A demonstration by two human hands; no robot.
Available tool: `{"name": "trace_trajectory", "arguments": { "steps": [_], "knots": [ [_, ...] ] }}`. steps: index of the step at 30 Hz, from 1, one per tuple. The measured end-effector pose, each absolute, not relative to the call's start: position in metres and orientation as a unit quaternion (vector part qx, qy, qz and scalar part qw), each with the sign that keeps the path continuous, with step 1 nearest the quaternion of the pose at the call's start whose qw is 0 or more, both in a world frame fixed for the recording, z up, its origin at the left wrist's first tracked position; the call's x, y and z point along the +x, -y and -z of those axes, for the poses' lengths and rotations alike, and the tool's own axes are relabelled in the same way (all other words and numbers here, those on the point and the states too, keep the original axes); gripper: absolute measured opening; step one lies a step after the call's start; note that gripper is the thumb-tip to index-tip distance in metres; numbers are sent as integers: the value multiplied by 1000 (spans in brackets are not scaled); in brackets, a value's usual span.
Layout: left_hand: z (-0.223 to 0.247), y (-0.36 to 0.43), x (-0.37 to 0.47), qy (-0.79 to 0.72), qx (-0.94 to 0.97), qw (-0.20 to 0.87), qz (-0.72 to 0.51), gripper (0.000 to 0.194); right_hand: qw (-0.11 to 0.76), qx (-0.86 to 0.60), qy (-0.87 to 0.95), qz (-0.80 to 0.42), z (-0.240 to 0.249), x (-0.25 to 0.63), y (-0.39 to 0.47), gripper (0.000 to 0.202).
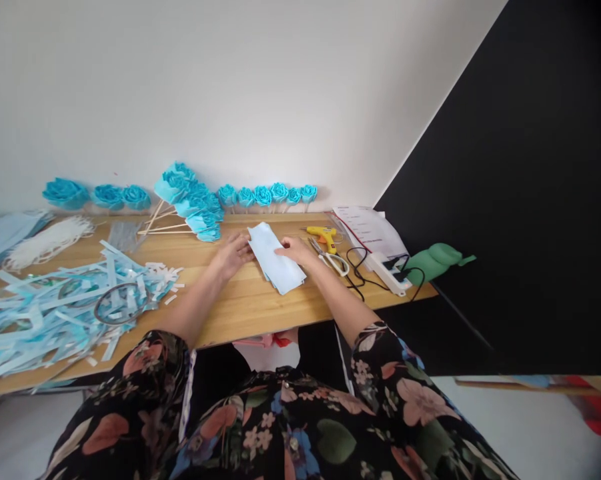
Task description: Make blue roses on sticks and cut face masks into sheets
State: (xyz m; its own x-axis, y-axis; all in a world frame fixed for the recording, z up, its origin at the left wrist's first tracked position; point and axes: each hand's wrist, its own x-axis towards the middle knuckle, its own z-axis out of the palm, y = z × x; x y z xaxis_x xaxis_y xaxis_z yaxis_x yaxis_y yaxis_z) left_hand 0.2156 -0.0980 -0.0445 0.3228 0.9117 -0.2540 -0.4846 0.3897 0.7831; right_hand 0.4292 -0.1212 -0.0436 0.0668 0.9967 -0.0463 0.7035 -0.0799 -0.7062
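A small stack of pale blue paper sheets [276, 260] lies slanted on the wooden table [235, 303], its edges slightly out of line. My left hand [236, 255] is beside the stack's left edge, fingers apart and pointing towards it; nothing shows in its palm. From the right, my right hand [295, 250] reaches over the stack, its thumb and fingers closed at the paper's right edge. The tips of those fingers are small in view, but they touch the sheets.
Blue paper flowers [200, 200] stand and lean along the wall. Paper strips [70, 307] cover the left side, near white string [53, 243]. At right are scissors [333, 260], a yellow glue gun [325, 235], a power strip [387, 272] and a green object [435, 260].
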Motion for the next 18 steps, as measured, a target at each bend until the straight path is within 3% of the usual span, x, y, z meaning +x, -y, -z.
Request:
{"name": "trace_trajectory", "arguments": {
  "steps": [3,7,10,13,18],
  "knots": [
    [47,105,223,-344,364,726,-470,63,414,-613,569,-360,41,423,137,28],
    [42,114,231,-337,445,673,-486,53,560,-519,471,-442,29,410,152,44],
    [29,120,232,-305,512,599,-535,30,601,-471,465,-448,13,405,158,57],
    [16,121,228,-309,545,519,-582,14,616,-450,488,-424,-1,405,159,51],
    [18,116,224,-327,563,516,-557,22,611,-429,505,-433,7,409,160,50]
  ]
}}
